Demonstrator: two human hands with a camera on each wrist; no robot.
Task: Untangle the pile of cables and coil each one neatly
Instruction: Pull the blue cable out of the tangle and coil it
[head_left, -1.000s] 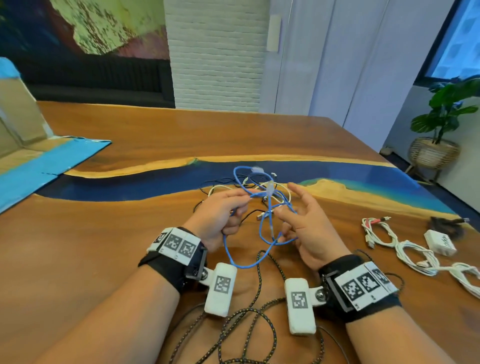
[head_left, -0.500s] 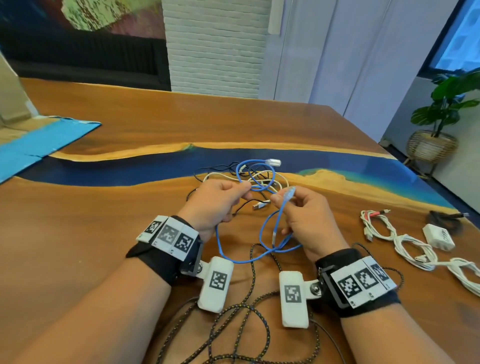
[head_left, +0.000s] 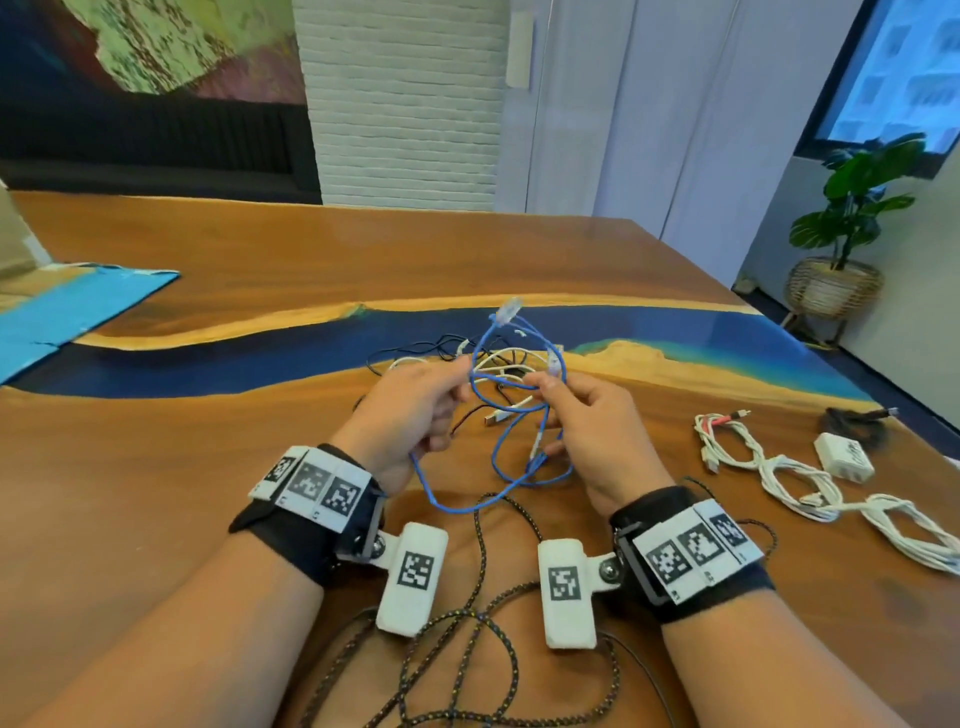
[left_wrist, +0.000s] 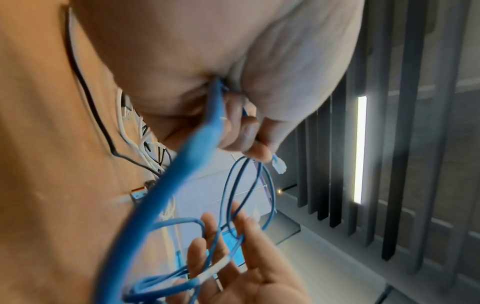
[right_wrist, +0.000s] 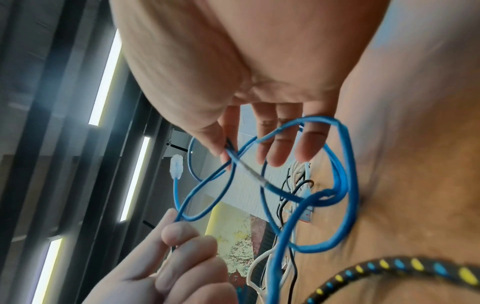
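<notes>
A thin blue network cable (head_left: 498, 415) hangs in loose loops between both hands above the wooden table (head_left: 208, 426). My left hand (head_left: 461, 373) pinches it just below one clear plug (head_left: 508, 312), which sticks up; the left wrist view shows that plug (left_wrist: 279, 164) past the fingertips. My right hand (head_left: 540, 385) pinches another stretch between thumb and forefinger, near the second plug (head_left: 555, 361); its other fingers (right_wrist: 275, 144) lie fairly straight. Behind the hands lies the tangle of white and black cables (head_left: 498, 361). A black braided cable (head_left: 467, 623) sprawls under my wrists.
At the right lie coiled white cables (head_left: 779, 478), a red-and-white cable (head_left: 719, 428), a white charger (head_left: 844, 457) and a black coil (head_left: 852, 421). A blue box flap (head_left: 78, 312) lies at the far left. The table's right edge runs near a potted plant (head_left: 841, 249).
Both hands have risen with the blue cable, lifting its loops off the pile. The right hand went from reaching with straight fingers to pinching the cable; one plug now points upward.
</notes>
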